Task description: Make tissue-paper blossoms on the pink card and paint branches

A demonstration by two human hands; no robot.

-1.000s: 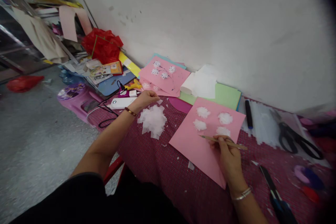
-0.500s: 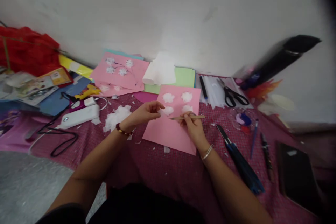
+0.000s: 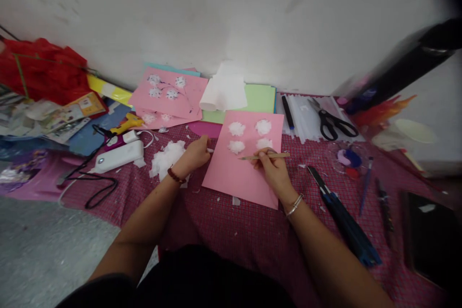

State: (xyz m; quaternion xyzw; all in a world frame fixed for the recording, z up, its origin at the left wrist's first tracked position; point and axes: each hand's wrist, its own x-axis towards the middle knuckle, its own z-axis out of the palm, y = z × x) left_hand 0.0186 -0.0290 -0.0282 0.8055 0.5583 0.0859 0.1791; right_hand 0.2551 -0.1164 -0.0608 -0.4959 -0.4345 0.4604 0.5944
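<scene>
A pink paper sheet (image 3: 234, 178) lies on the cloth in front of me, with several white tissue puffs (image 3: 237, 128) on its upper half. My right hand (image 3: 273, 168) rests over the sheet's right side, fingers closed on a thin tan pencil (image 3: 249, 157); its pointed end faces left, below the puffs. Just off the sheet's left edge is my left hand (image 3: 195, 155), fingers curled together. A small pale bit shows at its fingertips, too small to make out. A pile of white paper pieces (image 3: 168, 155) sits beside the left hand.
Behind lie finished pink sheets (image 3: 173, 106), a white paper roll (image 3: 224, 91) and green paper (image 3: 260, 98). To the right are scissors (image 3: 334, 122), a utility knife (image 3: 342, 221), a paint palette (image 3: 348, 160) and a brush (image 3: 366, 185). A white power bank (image 3: 119, 156) lies left.
My left hand has moved from above the pink sheet leftward to beside its edge, and its fingers have curled in. The right hand keeps the pencil in place. The whole view has shifted slightly.
</scene>
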